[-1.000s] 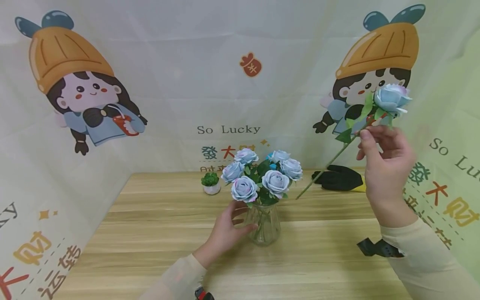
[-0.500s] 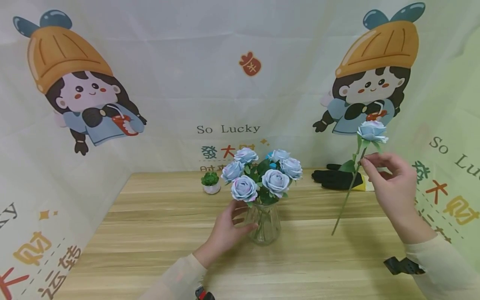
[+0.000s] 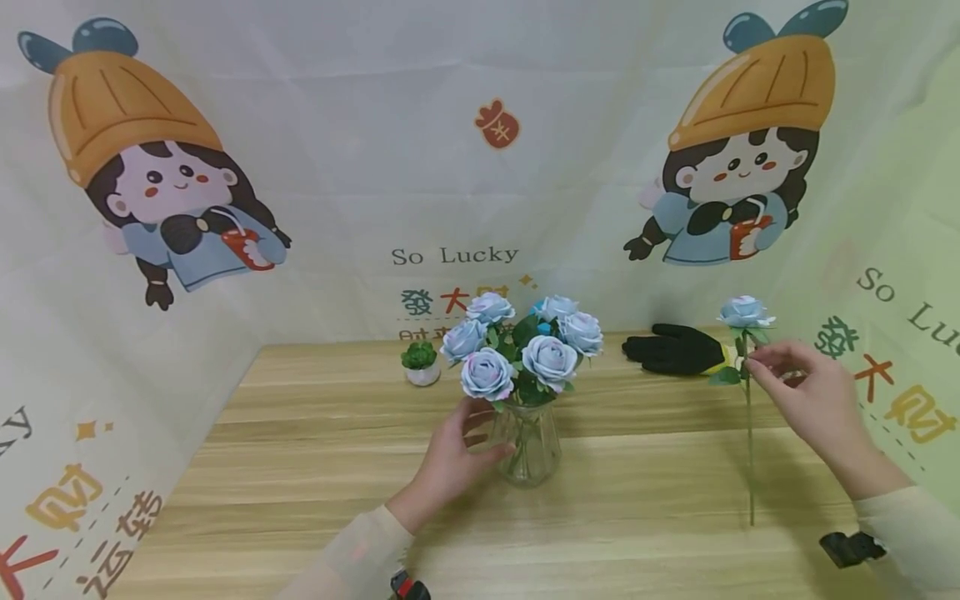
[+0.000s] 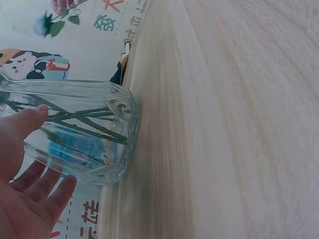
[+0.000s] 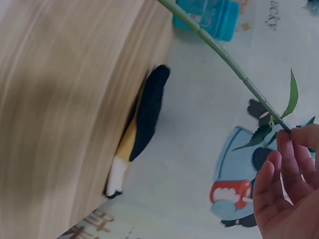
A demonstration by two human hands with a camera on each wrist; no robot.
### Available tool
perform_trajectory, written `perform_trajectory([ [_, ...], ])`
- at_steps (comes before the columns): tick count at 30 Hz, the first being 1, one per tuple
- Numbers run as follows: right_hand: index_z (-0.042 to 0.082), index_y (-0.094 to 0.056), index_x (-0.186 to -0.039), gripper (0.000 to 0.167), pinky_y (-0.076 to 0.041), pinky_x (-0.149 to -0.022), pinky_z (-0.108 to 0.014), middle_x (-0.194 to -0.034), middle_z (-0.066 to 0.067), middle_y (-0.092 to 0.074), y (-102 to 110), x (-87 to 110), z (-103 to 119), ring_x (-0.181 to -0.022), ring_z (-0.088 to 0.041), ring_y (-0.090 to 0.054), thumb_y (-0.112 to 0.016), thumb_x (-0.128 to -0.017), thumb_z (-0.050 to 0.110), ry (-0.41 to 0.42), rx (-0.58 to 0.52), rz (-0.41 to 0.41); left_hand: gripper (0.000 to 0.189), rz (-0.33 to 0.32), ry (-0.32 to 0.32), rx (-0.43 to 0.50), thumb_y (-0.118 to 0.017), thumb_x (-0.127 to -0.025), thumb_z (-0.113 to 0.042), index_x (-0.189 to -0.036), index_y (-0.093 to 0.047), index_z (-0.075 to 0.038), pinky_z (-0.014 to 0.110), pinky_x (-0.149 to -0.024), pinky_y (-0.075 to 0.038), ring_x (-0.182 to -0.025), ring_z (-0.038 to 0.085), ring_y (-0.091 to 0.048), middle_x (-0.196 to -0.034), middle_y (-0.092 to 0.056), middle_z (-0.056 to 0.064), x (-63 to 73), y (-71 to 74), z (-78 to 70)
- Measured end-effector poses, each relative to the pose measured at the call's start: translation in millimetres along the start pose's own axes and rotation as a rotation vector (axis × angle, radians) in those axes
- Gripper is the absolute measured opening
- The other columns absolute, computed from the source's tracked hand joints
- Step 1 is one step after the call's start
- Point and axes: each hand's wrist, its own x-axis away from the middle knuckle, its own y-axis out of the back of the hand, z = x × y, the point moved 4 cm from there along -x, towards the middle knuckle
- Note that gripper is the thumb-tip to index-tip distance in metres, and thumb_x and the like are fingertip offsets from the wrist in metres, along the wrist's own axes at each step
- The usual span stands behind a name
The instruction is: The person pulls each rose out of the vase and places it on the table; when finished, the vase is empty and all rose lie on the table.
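Observation:
My right hand [image 3: 813,400] pinches a single pale blue artificial rose [image 3: 745,312] between thumb and fingertips, just below the bloom. Its long green stem [image 5: 229,62] hangs nearly straight down at the table's right side, leaves near the grip. At the middle of the table stands a clear glass vase [image 3: 546,454] holding several blue roses [image 3: 551,362]. My left hand [image 3: 453,462] holds the vase from its left side, thumb in front and fingers round the back. In the left wrist view, crossed green stems [image 4: 89,122] show through the glass.
A black glove [image 3: 675,350] with a yellow cuff lies at the back right of the wooden table [image 3: 315,467]. A small potted succulent [image 3: 420,364] stands back left of the vase. A turquoise container [image 5: 229,20] is behind the roses. A printed cloth backdrop rises behind.
My right hand has come down and to the right with the rose, whose stem has swung from slanted to nearly vertical. The left hand and the vase stay in place.

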Motion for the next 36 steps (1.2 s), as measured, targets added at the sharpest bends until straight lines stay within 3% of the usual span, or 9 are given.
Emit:
perform_trajectory([
  [5, 0.005, -0.073, -0.098, 0.006, -0.043, -0.053, -0.012, -0.083, -0.002, -0.073, 3, 1.8, -24, -0.070, 0.013, -0.050, -0.074, -0.094, 0.010, 0.009, 0.096, 0.100, 0.064, 0.001, 0.003, -0.004, -0.085, -0.085, -0.010, -0.139, -0.052, -0.006, 0.055, -0.106, -0.056, -0.132, 0.043, -0.058, -0.139, -0.061, 0.017, 0.4, -0.2, -0.6],
  [8, 0.004, -0.073, -0.097, 0.006, -0.042, -0.052, -0.017, -0.086, -0.014, -0.073, 3, 1.8, -38, -0.070, 0.014, -0.048, -0.074, -0.094, 0.009, 0.005, 0.140, 0.162, 0.064, 0.001, 0.004, -0.010, -0.085, -0.085, -0.010, -0.139, -0.052, -0.006, 0.054, -0.106, -0.056, -0.132, 0.043, -0.059, -0.139, -0.061, 0.017, -0.3, 0.2, -1.2],
  [13, 0.005, -0.073, -0.098, 0.008, -0.044, -0.055, -0.021, -0.086, -0.009, -0.072, 1, 2.5, -61, -0.069, 0.011, -0.049, -0.073, -0.095, 0.013, -0.020, 0.225, 0.278, 0.064, 0.005, 0.001, -0.013, -0.085, -0.085, -0.011, -0.139, -0.052, -0.006, 0.054, -0.105, -0.056, -0.132, 0.043, -0.059, -0.139, -0.061, 0.018, -1.3, 0.3, -1.4],
  [22, 0.006, -0.073, -0.095, 0.007, -0.048, -0.060, -0.028, -0.085, -0.007, -0.073, -2, 8.2, -91, -0.076, -0.017, -0.065, -0.073, -0.094, 0.013, -0.036, 0.276, 0.441, 0.065, 0.010, 0.009, -0.022, -0.086, -0.085, -0.013, -0.140, -0.051, -0.005, 0.056, -0.108, -0.054, -0.133, 0.043, -0.058, -0.140, -0.061, 0.018, -1.6, 0.5, 1.0],
  [36, 0.003, -0.072, -0.089, 0.008, -0.052, -0.062, -0.032, -0.084, -0.011, -0.072, -17, 14.1, -126, -0.077, -0.023, -0.067, -0.074, -0.091, 0.010, -0.098, 0.273, 0.514, 0.064, 0.013, 0.002, 0.011, -0.085, -0.085, -0.010, -0.140, -0.052, -0.005, 0.058, -0.108, -0.053, -0.134, 0.044, -0.057, -0.140, -0.061, 0.017, -1.4, 0.1, 2.5],
])
